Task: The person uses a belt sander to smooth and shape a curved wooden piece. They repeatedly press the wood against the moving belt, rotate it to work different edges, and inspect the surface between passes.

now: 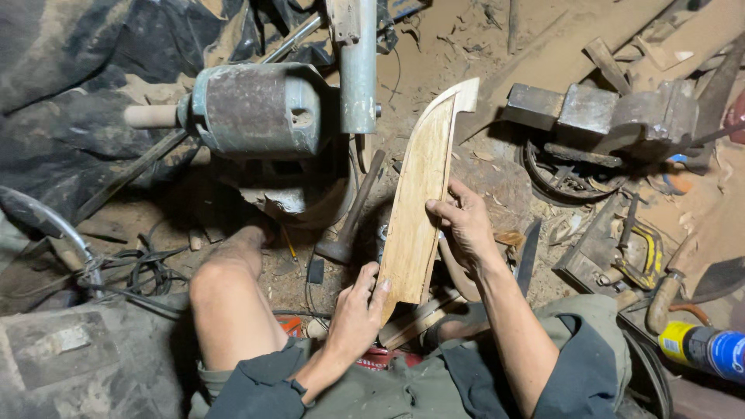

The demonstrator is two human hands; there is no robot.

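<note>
Left hand [353, 314] grips lower end of curved wooden blank [419, 202]; right hand [464, 226] clasps its middle edge.

Wood blade blank [420, 194] in my hands: pale tan w/ darker brown grain streaks, lighter cream edge. Motor housing [256, 110]: faded grey-green, rust-brown patches. Vise [613, 112]: dull grey, rusty. Hammer [353, 213]: dark brown handle, blackish head. Can [702, 349] btm right: yellow + blue. My shorts [434, 388]: olive green. Ground [466, 46]: dusty brown.
</note>
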